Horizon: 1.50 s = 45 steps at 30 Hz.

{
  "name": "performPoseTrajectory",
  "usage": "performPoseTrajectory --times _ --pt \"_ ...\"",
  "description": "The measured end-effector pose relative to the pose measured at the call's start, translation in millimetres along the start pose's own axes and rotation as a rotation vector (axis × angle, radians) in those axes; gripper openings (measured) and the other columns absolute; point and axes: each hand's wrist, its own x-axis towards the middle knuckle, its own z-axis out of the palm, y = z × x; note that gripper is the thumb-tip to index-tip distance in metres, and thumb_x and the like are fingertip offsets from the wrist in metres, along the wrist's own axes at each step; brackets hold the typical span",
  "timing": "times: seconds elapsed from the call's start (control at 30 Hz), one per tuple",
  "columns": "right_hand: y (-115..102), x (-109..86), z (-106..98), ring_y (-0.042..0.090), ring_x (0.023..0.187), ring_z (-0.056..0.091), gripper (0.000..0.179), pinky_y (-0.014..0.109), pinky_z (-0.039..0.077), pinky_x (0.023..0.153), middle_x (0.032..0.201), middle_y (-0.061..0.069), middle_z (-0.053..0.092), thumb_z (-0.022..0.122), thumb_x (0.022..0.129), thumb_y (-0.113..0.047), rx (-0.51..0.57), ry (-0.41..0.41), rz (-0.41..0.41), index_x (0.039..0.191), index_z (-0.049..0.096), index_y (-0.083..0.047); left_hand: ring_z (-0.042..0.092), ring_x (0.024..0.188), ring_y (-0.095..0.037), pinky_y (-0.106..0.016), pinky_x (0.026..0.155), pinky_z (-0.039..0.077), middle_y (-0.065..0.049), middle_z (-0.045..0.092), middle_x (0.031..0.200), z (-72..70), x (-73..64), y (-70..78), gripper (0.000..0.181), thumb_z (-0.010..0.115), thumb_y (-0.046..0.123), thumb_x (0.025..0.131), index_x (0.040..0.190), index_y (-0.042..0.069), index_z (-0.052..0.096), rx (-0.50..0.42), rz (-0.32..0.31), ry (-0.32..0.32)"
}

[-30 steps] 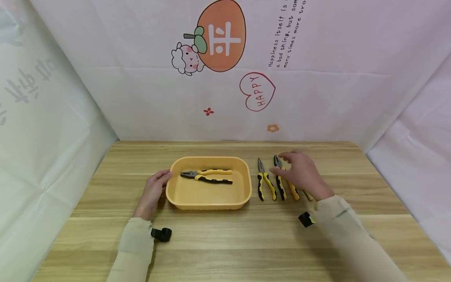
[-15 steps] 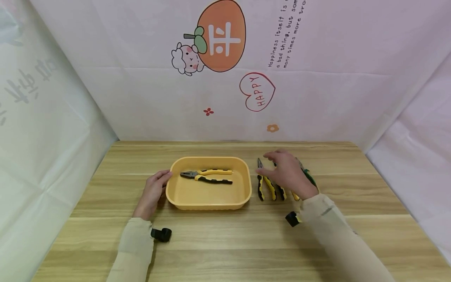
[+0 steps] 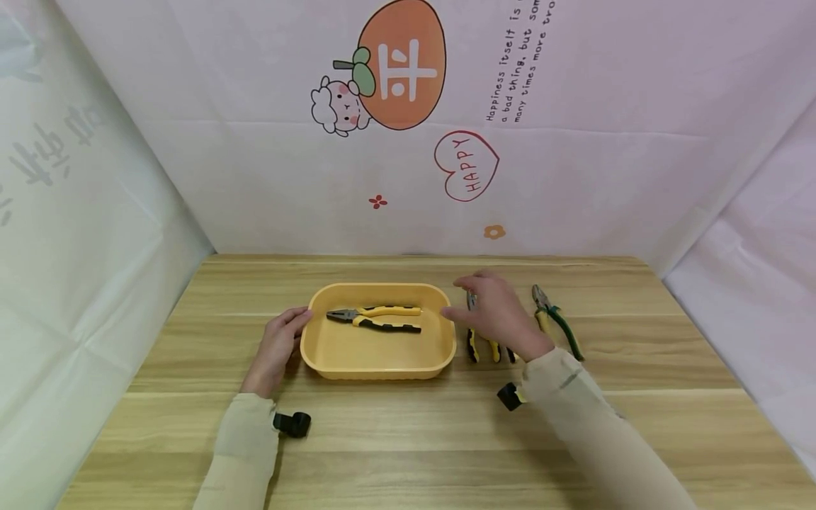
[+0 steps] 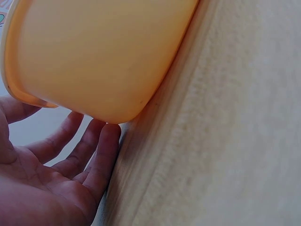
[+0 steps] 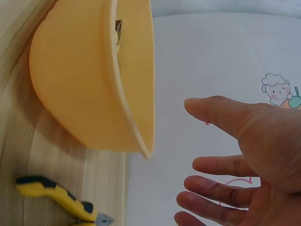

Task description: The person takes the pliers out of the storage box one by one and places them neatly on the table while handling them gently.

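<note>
A yellow plastic tray (image 3: 376, 360) stands on the table, with combination pliers (image 3: 344, 316) lying in it, their handles yellow and black. My left hand (image 3: 273, 350) rests its fingertips against the tray's left end; in the left wrist view its fingers (image 4: 109, 146) touch the outer wall. Over the tools to the right of the tray hovers my right hand (image 3: 503, 315), fingers spread and holding nothing. Its thumb overlaps the tray's right rim in the head view. Beneath it, long-nose pliers (image 3: 472, 347) are partly hidden, and another pair (image 3: 513, 355) shows only a handle tip.
Diagonal pliers (image 3: 564, 326) with one green and one yellowish handle lie at the row's right end. A white printed cloth (image 3: 287, 191) rises behind the wooden table (image 3: 408, 439), with more cloth on both sides.
My right hand has moved left above the row of pliers toward the tray, uncovering the green-handled pliers. The left hand and the tray have stayed put.
</note>
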Motion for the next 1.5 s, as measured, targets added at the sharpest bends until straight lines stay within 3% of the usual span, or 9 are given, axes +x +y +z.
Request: performPoseTrajectory --times 0.17,0.43,0.63,0.97,1.23,1.5 --pt "-7 2.9 6 0.033 0.103 0.062 0.059 0.048 0.053 0.083 0.12 0.018 0.063 0.08 0.089 -0.037 -0.002 0.001 -0.029 0.131 0.066 0.001 0.063 0.097 -0.008 -0.019 0.081 0.053 -0.021 0.053 0.139 0.4 -2.2 2.0 0.05 0.049 0.031 0.109 0.144 -0.004 0.05 0.0 0.007 -0.001" --pt "-20 6.8 15 0.035 0.114 0.06 0.062 0.049 0.053 0.091 0.131 0.017 0.059 0.079 0.09 -0.04 0.044 -0.044 -0.003 0.135 0.063 -0.001 0.063 0.098 -0.009 -0.019 0.081 0.053 -0.021 0.052 0.141 0.4 -2.3 2.8 0.051 0.049 0.032 0.109 0.144 -0.005 0.05 -0.004 0.011 -0.005" --pt "-28 9.1 24 0.033 0.111 0.062 0.062 0.046 0.054 0.089 0.126 0.015 0.062 0.079 0.089 -0.042 0.039 -0.042 -0.025 0.135 0.064 -0.003 0.064 0.097 -0.008 -0.02 0.081 0.054 -0.02 0.054 0.138 0.3 -0.4 1.4 0.048 0.049 0.03 0.109 0.142 -0.004 0.052 -0.005 0.008 -0.003" --pt "-37 12.3 37 0.034 0.113 0.058 0.062 0.05 0.049 0.095 0.127 0.015 0.061 0.08 0.089 -0.041 0.07 -0.038 -0.04 0.135 0.064 -0.003 0.063 0.098 -0.008 -0.019 0.081 0.053 -0.022 0.053 0.139 0.9 -1.6 2.2 0.049 0.049 0.031 0.109 0.142 -0.005 0.051 -0.013 0.008 -0.003" --pt "-43 17.4 46 0.03 0.109 0.058 0.062 0.045 0.052 0.09 0.126 0.014 0.06 0.08 0.089 -0.041 0.076 -0.052 -0.034 0.136 0.064 -0.004 0.063 0.097 -0.008 -0.019 0.08 0.053 -0.022 0.052 0.141 0.7 -3.7 4.0 0.051 0.049 0.031 0.109 0.145 -0.005 0.049 -0.016 0.002 -0.006" --pt "-48 25.0 55 0.032 0.118 0.057 0.062 0.047 0.049 0.099 0.131 0.014 0.062 0.08 0.089 -0.041 0.063 -0.07 -0.046 0.136 0.064 -0.004 0.063 0.098 -0.01 -0.019 0.08 0.053 -0.022 0.052 0.14 -0.2 -2.5 2.5 0.05 0.05 0.031 0.109 0.144 -0.005 0.05 -0.025 0.006 -0.003"
